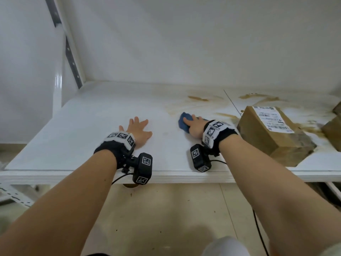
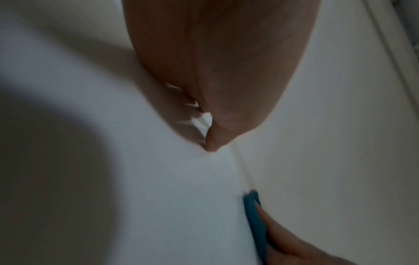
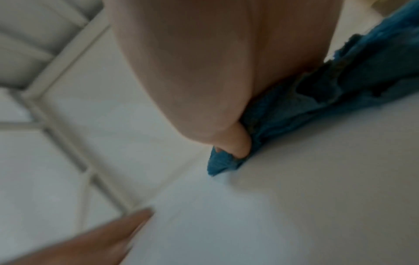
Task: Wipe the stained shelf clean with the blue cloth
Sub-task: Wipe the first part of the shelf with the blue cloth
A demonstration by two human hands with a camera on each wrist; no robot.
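The white shelf [image 1: 110, 111] carries brown stains [image 1: 198, 98] across its back and right part. My right hand [image 1: 196, 126] lies on the bunched blue cloth [image 1: 183, 122] and presses it onto the shelf just left of the stained patch, its fingers stretched over the cloth. In the right wrist view the cloth [image 3: 317, 93] is squeezed under the hand [image 3: 204, 71]. My left hand [image 1: 139, 129] rests flat on the clean left part of the shelf with fingers spread, holding nothing. The left wrist view shows that palm [image 2: 226, 71] and the cloth [image 2: 255, 215] off to the side.
A cardboard box [image 1: 273, 133] with a white label sits on the shelf just right of my right wrist, and another box [image 1: 334, 130] shows at the right edge. A slotted metal upright [image 1: 72, 58] stands at the back left corner. The floor lies below the front edge.
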